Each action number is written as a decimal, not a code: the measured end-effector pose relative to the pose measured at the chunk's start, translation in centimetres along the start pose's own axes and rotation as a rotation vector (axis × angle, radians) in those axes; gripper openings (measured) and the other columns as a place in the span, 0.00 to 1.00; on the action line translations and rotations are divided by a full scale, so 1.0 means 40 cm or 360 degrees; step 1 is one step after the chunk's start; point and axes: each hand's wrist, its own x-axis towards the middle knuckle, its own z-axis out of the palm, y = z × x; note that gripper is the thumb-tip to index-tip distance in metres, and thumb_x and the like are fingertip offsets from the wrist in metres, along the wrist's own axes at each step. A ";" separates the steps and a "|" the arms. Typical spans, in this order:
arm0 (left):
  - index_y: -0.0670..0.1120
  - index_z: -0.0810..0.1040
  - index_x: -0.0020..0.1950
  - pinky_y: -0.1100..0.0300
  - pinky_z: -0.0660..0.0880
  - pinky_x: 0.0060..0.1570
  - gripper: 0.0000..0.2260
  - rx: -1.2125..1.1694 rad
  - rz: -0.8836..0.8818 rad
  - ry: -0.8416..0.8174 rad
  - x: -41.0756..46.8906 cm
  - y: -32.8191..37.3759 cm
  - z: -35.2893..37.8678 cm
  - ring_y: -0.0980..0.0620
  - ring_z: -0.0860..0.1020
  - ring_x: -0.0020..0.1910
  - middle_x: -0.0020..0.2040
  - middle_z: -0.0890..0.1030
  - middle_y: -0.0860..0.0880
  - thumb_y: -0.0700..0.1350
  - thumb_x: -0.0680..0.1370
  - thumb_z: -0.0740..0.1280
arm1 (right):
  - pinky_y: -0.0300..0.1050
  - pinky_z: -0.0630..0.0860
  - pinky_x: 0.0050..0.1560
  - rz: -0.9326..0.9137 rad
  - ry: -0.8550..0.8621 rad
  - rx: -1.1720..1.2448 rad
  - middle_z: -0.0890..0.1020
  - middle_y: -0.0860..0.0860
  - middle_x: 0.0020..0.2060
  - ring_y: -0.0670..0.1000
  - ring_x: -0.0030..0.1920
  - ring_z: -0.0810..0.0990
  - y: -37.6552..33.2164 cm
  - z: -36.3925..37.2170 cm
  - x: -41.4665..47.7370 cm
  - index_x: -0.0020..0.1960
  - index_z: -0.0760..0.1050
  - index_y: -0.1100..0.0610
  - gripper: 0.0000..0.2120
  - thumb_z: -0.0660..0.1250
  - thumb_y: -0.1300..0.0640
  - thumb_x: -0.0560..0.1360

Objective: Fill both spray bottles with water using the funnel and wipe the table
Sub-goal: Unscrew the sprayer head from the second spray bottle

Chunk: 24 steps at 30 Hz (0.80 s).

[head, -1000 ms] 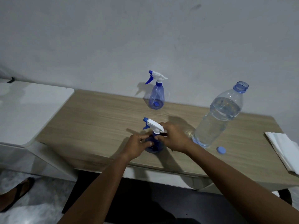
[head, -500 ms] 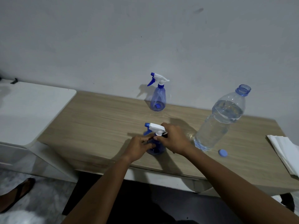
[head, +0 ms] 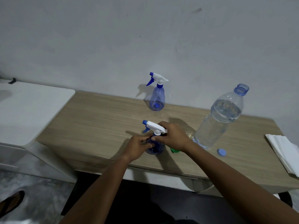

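Observation:
A blue spray bottle (head: 155, 149) stands near the front edge of the wooden table (head: 100, 120). My left hand (head: 139, 147) grips its body. My right hand (head: 174, 137) is closed around the neck just under the white and blue trigger head (head: 153, 126). A second spray bottle (head: 157, 98) stands upright by the wall, untouched. A green funnel (head: 174, 150) peeks out from under my right wrist, mostly hidden. A large clear water bottle (head: 218, 120), open and mostly full, stands at the right.
The water bottle's blue cap (head: 221, 152) lies on the table near its base. Folded white tissues (head: 286, 155) lie at the table's right end. A white cabinet top (head: 30, 109) adjoins the table on the left. A sandalled foot (head: 11, 203) shows on the floor at lower left.
The trigger head has turned a little between my hands while the bottle stays in place. The green funnel now shows beneath my right wrist.

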 end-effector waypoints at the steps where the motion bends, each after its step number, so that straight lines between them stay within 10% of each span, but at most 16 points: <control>1: 0.49 0.82 0.63 0.72 0.71 0.59 0.18 0.0009 0.0010 -0.0002 -0.001 0.001 -0.001 0.65 0.76 0.62 0.61 0.82 0.57 0.36 0.75 0.72 | 0.40 0.70 0.37 0.0013 0.0024 -0.0018 0.82 0.46 0.41 0.46 0.40 0.78 -0.003 0.003 0.003 0.49 0.76 0.50 0.14 0.78 0.48 0.70; 9: 0.51 0.80 0.66 0.79 0.68 0.43 0.20 0.0112 -0.0065 0.0055 -0.003 0.008 0.006 0.70 0.75 0.40 0.43 0.82 0.59 0.40 0.75 0.73 | 0.47 0.71 0.38 0.0006 0.0023 -0.0044 0.81 0.48 0.38 0.50 0.39 0.78 0.016 0.005 0.000 0.46 0.76 0.56 0.12 0.77 0.52 0.71; 13: 0.46 0.80 0.66 0.82 0.66 0.54 0.20 0.0067 -0.0024 0.0032 -0.004 0.011 0.001 0.63 0.75 0.64 0.63 0.81 0.54 0.37 0.75 0.73 | 0.48 0.76 0.42 -0.0043 -0.0078 -0.0004 0.83 0.47 0.39 0.49 0.40 0.80 0.027 -0.002 0.002 0.45 0.79 0.53 0.06 0.75 0.54 0.71; 20: 0.45 0.82 0.63 0.80 0.69 0.48 0.17 0.0018 -0.0065 0.0026 -0.005 0.008 0.000 0.75 0.77 0.51 0.58 0.82 0.55 0.34 0.75 0.72 | 0.40 0.70 0.39 -0.0097 -0.0073 -0.0058 0.83 0.45 0.42 0.46 0.42 0.79 0.011 -0.007 0.003 0.51 0.80 0.50 0.12 0.77 0.51 0.71; 24: 0.47 0.82 0.64 0.80 0.68 0.49 0.18 0.0033 -0.0061 0.0024 -0.007 0.009 -0.001 0.63 0.77 0.61 0.61 0.82 0.54 0.37 0.75 0.72 | 0.37 0.65 0.34 -0.0006 0.0036 -0.0054 0.79 0.44 0.38 0.43 0.38 0.76 0.006 0.007 0.002 0.46 0.72 0.48 0.14 0.78 0.49 0.70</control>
